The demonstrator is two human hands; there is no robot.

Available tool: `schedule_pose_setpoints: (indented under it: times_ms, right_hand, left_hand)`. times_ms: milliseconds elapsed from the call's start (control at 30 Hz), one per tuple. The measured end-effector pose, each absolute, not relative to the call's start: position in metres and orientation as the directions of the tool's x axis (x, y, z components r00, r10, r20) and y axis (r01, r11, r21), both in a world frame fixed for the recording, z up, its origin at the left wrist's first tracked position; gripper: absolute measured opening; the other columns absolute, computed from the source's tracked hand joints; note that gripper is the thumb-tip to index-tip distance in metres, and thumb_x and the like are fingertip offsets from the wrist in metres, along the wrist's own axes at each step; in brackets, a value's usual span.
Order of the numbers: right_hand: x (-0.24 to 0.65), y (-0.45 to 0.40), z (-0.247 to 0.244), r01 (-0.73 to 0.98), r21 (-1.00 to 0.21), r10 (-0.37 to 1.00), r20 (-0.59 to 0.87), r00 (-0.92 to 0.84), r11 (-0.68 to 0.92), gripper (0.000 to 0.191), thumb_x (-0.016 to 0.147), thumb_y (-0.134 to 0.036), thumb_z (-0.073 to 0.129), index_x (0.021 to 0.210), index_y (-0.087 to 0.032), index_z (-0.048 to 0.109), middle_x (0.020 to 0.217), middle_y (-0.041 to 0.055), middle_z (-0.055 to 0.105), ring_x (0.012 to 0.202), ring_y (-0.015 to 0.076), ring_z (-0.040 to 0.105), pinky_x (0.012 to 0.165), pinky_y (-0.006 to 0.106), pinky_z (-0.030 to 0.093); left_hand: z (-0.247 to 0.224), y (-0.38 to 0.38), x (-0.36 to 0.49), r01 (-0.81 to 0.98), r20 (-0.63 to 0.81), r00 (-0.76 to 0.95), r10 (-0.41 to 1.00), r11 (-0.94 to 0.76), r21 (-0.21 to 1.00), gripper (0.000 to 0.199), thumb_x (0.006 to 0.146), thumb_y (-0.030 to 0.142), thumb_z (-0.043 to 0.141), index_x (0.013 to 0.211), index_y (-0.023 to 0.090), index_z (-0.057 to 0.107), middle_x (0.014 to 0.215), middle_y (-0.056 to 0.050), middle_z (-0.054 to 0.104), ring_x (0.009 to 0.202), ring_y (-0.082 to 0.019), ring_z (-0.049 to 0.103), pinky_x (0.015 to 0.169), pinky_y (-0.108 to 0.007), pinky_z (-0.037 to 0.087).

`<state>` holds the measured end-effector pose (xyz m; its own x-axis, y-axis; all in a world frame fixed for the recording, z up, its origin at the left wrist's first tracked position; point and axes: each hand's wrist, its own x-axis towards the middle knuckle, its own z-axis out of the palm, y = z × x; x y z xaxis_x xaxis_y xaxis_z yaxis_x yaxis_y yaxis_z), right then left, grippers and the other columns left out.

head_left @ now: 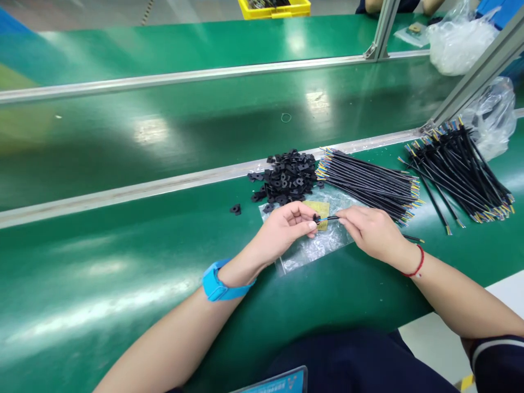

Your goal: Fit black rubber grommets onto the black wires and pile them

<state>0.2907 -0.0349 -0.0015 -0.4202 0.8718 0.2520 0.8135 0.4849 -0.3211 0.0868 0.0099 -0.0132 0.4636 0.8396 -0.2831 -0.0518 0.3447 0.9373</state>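
Note:
My left hand (292,224) pinches a small black plastic clip (316,218) between thumb and fingers. In my right hand (370,229) is a black cable (333,218), gripped close to its stripped end. Its coloured wire ends reach the clip; whether they pass through it I cannot tell. Below both hands lie a yellow pad (323,209) and a clear plastic bag (303,255). A heap of similar black clips (289,177) sits just beyond my left hand. Behind my right hand lies a row of black cables (368,177) with coloured wire ends.
A second cable bundle (462,172), with black pieces near its far ends, lies at the right. One loose clip (236,209) is left of the heap. A metal rail (164,192) borders the green conveyor belt (196,125). Plastic bags (491,117) hang beside a slanted metal post (470,71).

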Motion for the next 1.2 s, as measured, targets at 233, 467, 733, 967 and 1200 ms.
schedule_pose_setpoints:
  times_ms: [233, 467, 733, 967, 1200]
  right_hand:
    - [0.291, -0.035, 0.001, 0.84, -0.211, 0.844, 0.337, -0.418, 0.5, 0.028, 0.095, -0.022, 0.037, 0.091, -0.016, 0.063, 0.08, 0.005, 0.066, 0.072, 0.0134, 0.06, 0.067, 0.024, 0.045]
    - [0.287, -0.039, 0.005, 0.839, -0.185, 0.841, 0.31, -0.444, 0.511, 0.027, 0.094, -0.019, 0.039, 0.088, -0.016, 0.064, 0.077, 0.0051, 0.063, 0.07, 0.0134, 0.057, 0.064, 0.025, 0.042]
    - [0.286, -0.037, -0.004, 0.76, -0.387, 0.853, 0.233, -0.466, 0.521, 0.021, 0.092, -0.022, 0.041, 0.103, -0.017, 0.058, 0.091, 0.007, 0.063, 0.081, 0.0168, 0.058, 0.072, 0.029, 0.046]
    - [0.29, -0.038, 0.003, 0.767, -0.375, 0.848, 0.117, -0.518, 0.52, 0.03, 0.095, -0.029, 0.037, 0.084, -0.016, 0.062, 0.07, 0.0039, 0.061, 0.062, 0.0138, 0.053, 0.059, 0.026, 0.037]
    - [0.289, -0.036, 0.01, 0.525, -0.834, 0.848, -0.146, -0.51, 0.172, 0.027, 0.092, -0.028, 0.042, 0.078, -0.016, 0.062, 0.07, -0.0004, 0.063, 0.065, 0.01, 0.056, 0.063, 0.022, 0.041]
  left_hand:
    - [-0.011, 0.011, 0.086, -0.065, -0.305, 0.468, 0.83, 0.376, 0.924, 0.026, 0.063, 0.027, 0.077, 0.076, 0.014, 0.06, 0.062, 0.001, 0.065, 0.053, -0.009, 0.059, 0.058, -0.022, 0.049]
    - [-0.013, 0.007, 0.088, -0.065, -0.351, 0.479, 0.805, 0.432, 0.9, 0.029, 0.061, 0.028, 0.078, 0.076, 0.014, 0.059, 0.058, 0.002, 0.064, 0.051, -0.009, 0.058, 0.055, -0.021, 0.048]
    - [-0.016, 0.0, 0.093, -0.115, -0.317, 0.422, 0.85, 0.397, 0.911, 0.029, 0.063, 0.029, 0.078, 0.078, 0.015, 0.058, 0.062, 0.003, 0.062, 0.054, -0.01, 0.06, 0.059, -0.024, 0.05]
    - [-0.013, -0.004, 0.092, -0.028, -0.198, 0.417, 0.887, 0.231, 0.973, 0.024, 0.064, 0.026, 0.075, 0.074, 0.016, 0.056, 0.067, 0.003, 0.06, 0.058, -0.01, 0.059, 0.061, -0.025, 0.049]
    - [-0.012, -0.008, 0.088, 0.22, 0.039, 0.552, 0.833, -0.191, 0.957, 0.005, 0.073, 0.02, 0.066, 0.076, 0.017, 0.063, 0.071, 0.0, 0.06, 0.067, -0.012, 0.055, 0.062, -0.024, 0.043]
